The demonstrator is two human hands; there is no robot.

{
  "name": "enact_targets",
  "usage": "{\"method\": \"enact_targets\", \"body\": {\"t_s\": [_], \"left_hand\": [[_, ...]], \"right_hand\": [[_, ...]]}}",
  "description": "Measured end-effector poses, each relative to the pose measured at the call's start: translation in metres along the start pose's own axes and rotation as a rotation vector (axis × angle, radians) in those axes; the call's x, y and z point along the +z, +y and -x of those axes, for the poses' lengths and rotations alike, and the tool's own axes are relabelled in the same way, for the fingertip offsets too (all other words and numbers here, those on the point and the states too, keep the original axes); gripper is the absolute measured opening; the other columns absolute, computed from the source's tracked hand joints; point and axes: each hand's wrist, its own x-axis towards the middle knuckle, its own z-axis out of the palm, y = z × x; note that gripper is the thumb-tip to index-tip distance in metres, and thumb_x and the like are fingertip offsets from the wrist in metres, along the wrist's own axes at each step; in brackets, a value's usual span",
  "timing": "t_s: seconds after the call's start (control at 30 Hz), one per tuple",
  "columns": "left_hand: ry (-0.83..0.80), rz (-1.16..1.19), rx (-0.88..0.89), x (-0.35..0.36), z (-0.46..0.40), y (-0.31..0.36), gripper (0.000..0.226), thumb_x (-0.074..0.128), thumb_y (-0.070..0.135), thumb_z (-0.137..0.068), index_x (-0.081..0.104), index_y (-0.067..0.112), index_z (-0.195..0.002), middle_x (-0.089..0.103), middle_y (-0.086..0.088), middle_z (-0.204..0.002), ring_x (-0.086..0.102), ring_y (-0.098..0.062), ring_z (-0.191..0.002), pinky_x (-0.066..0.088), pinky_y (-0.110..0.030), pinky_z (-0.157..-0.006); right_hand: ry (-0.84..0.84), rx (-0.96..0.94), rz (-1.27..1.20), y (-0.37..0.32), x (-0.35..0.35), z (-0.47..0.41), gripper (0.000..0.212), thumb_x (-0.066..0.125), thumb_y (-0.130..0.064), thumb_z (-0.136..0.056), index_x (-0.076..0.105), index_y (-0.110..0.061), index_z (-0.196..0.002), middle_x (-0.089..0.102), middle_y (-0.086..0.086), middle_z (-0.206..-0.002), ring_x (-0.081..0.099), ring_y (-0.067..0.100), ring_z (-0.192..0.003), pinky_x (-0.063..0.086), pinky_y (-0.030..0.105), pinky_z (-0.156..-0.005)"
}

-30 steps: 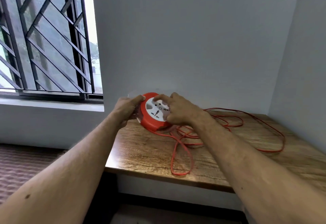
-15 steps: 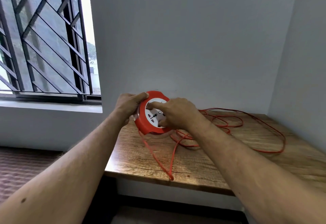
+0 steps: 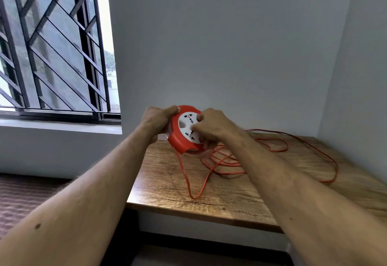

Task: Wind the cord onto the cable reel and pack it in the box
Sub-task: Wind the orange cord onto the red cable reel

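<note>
Both hands meet above the far left corner of a wooden table (image 3: 167,181), holding an orange cable reel (image 3: 178,140) tilted up off the surface so its white socket face (image 3: 185,123) looks back toward the person. The left hand (image 3: 156,122) grips the reel's left rim, thumb curled over the top edge and fingers wrapped behind. The right hand (image 3: 211,127) lies over the right side of the socket face with its fingers curled onto it and round the rim; just what the fingertips pinch there cannot be told.

From the underside of the reel, below both hands, an orange cord (image 3: 272,150) hangs down, touches the table in a narrow loop toward the near edge, then climbs back and spreads in loose, overlapping loops to the right of the right hand, the widest loop running far out toward the right wall (image 3: 360,66). Most of the cord is unwound on the table.

The table top is brown, strongly grained, with a dark crack line near its front edge, and sits in the corner formed by a plain pale grey back wall (image 3: 209,35) and the right wall. Left of the left hand a window (image 3: 52,45) with a dark diagonal metal grille sits above a pale sill (image 3: 62,126). Below the left forearm lies a brown ribbed floor covering (image 3: 21,198).
</note>
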Motion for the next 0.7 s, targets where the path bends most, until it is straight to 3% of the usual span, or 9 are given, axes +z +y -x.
{"method": "enact_targets", "body": {"t_s": [0.07, 0.17, 0.3, 0.43, 0.53, 0.6, 0.7], "left_hand": [[0.003, 0.050, -0.005, -0.009, -0.004, 0.002, 0.023, 0.078, 0.029, -0.082, 0.068, 0.010, -0.077, 0.069, -0.007, -0.066, 0.065, -0.022, -0.057, 0.056, -0.032, -0.061], [-0.063, 0.008, 0.040, -0.017, -0.008, 0.005, 0.025, 0.075, 0.032, -0.086, 0.070, 0.007, -0.085, 0.074, -0.013, -0.077, 0.070, -0.026, -0.066, 0.057, -0.036, -0.070], [-0.085, -0.004, 0.072, -0.022, -0.007, 0.005, 0.023, 0.072, 0.029, -0.090, 0.067, 0.008, -0.083, 0.070, -0.010, -0.076, 0.066, -0.024, -0.065, 0.057, -0.034, -0.068], [-0.061, 0.094, 0.036, -0.026, -0.008, -0.007, 0.020, 0.074, 0.026, -0.088, 0.069, 0.007, -0.086, 0.071, -0.009, -0.075, 0.067, -0.021, -0.060, 0.057, -0.032, -0.062], [-0.059, 0.148, 0.042, -0.025, -0.007, -0.011, 0.021, 0.075, 0.027, -0.089, 0.070, 0.007, -0.091, 0.074, -0.009, -0.078, 0.072, -0.022, -0.064, 0.061, -0.036, -0.069], [-0.051, 0.125, 0.065, -0.022, -0.006, -0.011, 0.021, 0.075, 0.026, -0.089, 0.069, 0.007, -0.086, 0.074, -0.008, -0.073, 0.072, -0.022, -0.064, 0.061, -0.037, -0.071], [-0.062, 0.050, 0.056, -0.017, -0.005, -0.013, 0.027, 0.078, 0.027, -0.084, 0.066, 0.007, -0.070, 0.070, -0.007, -0.062, 0.066, -0.024, -0.056, 0.056, -0.036, -0.066]], "right_hand": [[0.057, -0.320, 0.342, 0.010, -0.008, 0.001, 0.053, 0.059, -0.019, -0.087, 0.048, -0.029, -0.138, 0.065, 0.006, -0.099, 0.064, 0.026, -0.085, 0.051, 0.033, -0.068], [0.068, -0.617, 0.621, 0.009, -0.014, 0.003, 0.069, 0.067, -0.024, -0.086, 0.034, -0.048, -0.141, 0.047, 0.002, -0.117, 0.050, 0.020, -0.093, 0.050, 0.036, -0.071], [0.117, -0.671, 0.703, 0.001, -0.014, -0.001, 0.070, 0.068, -0.034, -0.086, 0.031, -0.046, -0.144, 0.046, 0.006, -0.135, 0.052, 0.024, -0.114, 0.050, 0.035, -0.085], [0.139, -0.629, 0.748, 0.005, -0.009, -0.004, 0.060, 0.060, -0.044, -0.092, 0.031, -0.046, -0.144, 0.054, 0.011, -0.124, 0.058, 0.027, -0.105, 0.046, 0.033, -0.081], [0.120, -0.673, 0.779, 0.007, -0.006, -0.005, 0.055, 0.054, -0.035, -0.098, 0.030, -0.049, -0.146, 0.051, 0.011, -0.133, 0.058, 0.026, -0.111, 0.049, 0.034, -0.084], [0.061, -0.642, 0.819, 0.006, -0.003, -0.006, 0.059, 0.053, -0.033, -0.098, 0.026, -0.052, -0.147, 0.051, 0.009, -0.137, 0.058, 0.025, -0.114, 0.050, 0.036, -0.083], [0.042, -0.571, 0.791, 0.002, 0.001, 0.001, 0.063, 0.060, -0.047, -0.089, 0.033, -0.050, -0.145, 0.061, 0.005, -0.130, 0.062, 0.025, -0.108, 0.051, 0.036, -0.082]]}}
